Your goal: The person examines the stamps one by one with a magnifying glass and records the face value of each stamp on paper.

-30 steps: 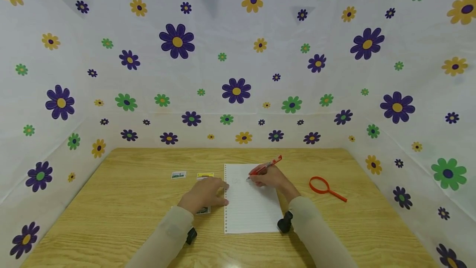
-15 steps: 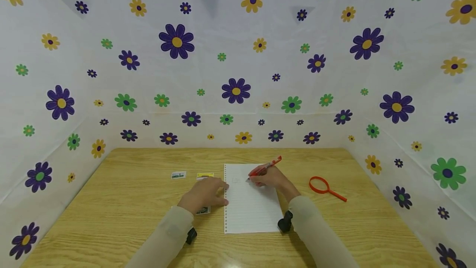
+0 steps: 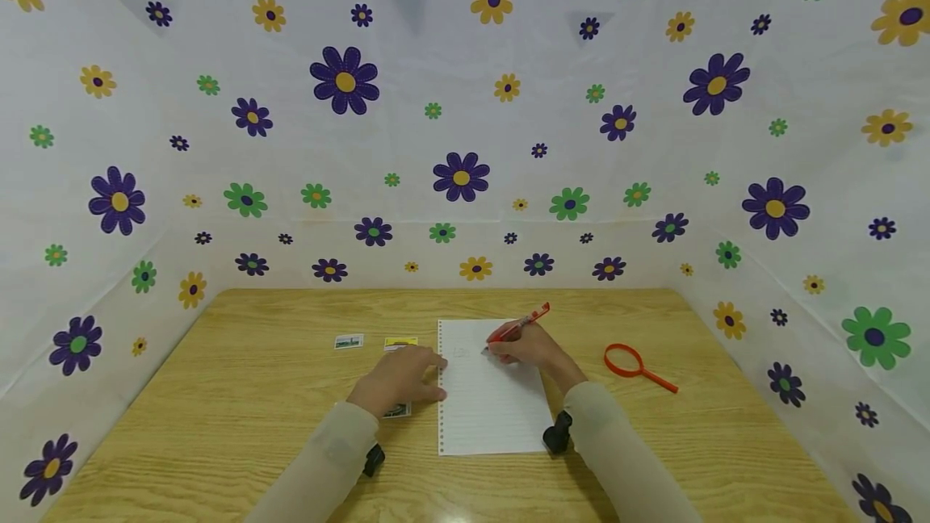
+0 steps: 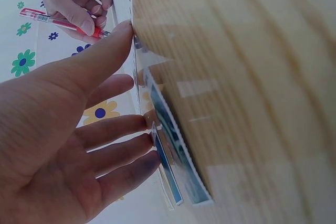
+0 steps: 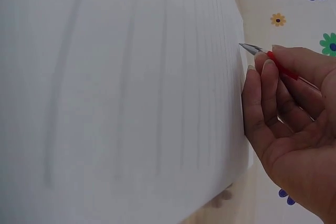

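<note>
A sheet of lined paper (image 3: 490,418) with punched holes down its left edge lies on the table. Faint marks show near its top left. My right hand (image 3: 536,345) holds a red pen (image 3: 519,328), pinched near the tip; in the right wrist view the metal tip (image 5: 252,49) is close to the paper. My left hand (image 3: 398,380) rests at the sheet's left edge, thumb and fingertips touching it, fingers fairly straight. Beside and partly beneath that hand lie a yellow-topped stamp (image 3: 401,342) and a dark stamp (image 3: 397,411). Farther left is a greenish stamp (image 3: 349,341).
An orange-red magnifying glass (image 3: 641,371) lies right of the paper. The wooden table (image 3: 218,426) is enclosed at the back and sides by white cloth (image 3: 465,103) printed with flowers. Black wrist cameras sit under both cuffs.
The right hand and pen shift only very slightly over the paper. My left hand, the stamps and the magnifying glass stay where they were.
</note>
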Tool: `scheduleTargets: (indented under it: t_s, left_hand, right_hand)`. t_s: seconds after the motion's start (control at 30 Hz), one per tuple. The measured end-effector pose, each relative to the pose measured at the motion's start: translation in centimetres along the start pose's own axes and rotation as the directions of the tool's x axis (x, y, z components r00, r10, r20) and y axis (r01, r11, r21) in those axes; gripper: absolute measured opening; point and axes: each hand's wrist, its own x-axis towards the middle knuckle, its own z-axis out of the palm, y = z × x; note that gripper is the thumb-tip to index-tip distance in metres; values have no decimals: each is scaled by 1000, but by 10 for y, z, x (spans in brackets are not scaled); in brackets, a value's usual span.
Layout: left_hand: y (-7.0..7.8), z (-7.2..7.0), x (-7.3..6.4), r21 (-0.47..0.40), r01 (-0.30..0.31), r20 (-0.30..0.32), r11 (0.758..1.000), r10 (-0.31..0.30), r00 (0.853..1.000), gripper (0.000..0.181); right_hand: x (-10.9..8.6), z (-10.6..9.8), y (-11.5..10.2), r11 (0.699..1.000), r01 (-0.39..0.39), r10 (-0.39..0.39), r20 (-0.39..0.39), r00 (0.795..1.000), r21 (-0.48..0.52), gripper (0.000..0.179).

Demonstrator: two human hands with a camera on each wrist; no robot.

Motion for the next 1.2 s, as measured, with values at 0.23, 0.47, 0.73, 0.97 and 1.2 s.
scheduleTargets:
  t_s: [0.23,0.47,0.73,0.97,1.2]
  left_hand:
    - [-1,0,-1,-4,-2,2,1000,2,1000,50]
    - [-1,-2,0,10,-2,5,1000,2,1000,51]
    - [0,-1,0,3,4,3,1000,-4,1000,50]
    - [0,0,1,6,0,-3,1000,0,1000,50]
    - [-1,0,2,30,-9,3,1000,9,1000,50]
  right_hand:
    - [3,4,-3,999,31,-30,-30,999,8,20]
    - [2,3,-7,999,43,-44,-20,999,-25,17]
    - [1,1,-3,1000,23,-23,3,1000,-2,22]
    - [3,0,0,999,44,-45,29,999,13,24]
    - [1,1,-2,999,44,-44,16,999,-6,26]
